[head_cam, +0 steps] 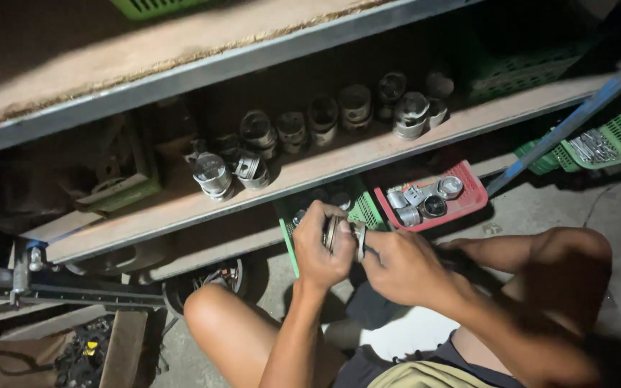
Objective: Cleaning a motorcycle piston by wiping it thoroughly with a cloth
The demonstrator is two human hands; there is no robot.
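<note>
arms: bare, no sleeves | hands: no gloves | legs: bare knees | shorts: dark

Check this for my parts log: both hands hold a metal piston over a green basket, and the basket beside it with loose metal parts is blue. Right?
Not quite. In the head view the basket beside the green basket is red, not blue. The rest holds: the left hand and right hand hold a metal piston, and the red basket contains loose metal parts.

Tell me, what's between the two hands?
In the head view, a round metal part, like the pistons on the shelf, sits between the left hand and the right hand. Both hands grip it over the green basket.
</note>
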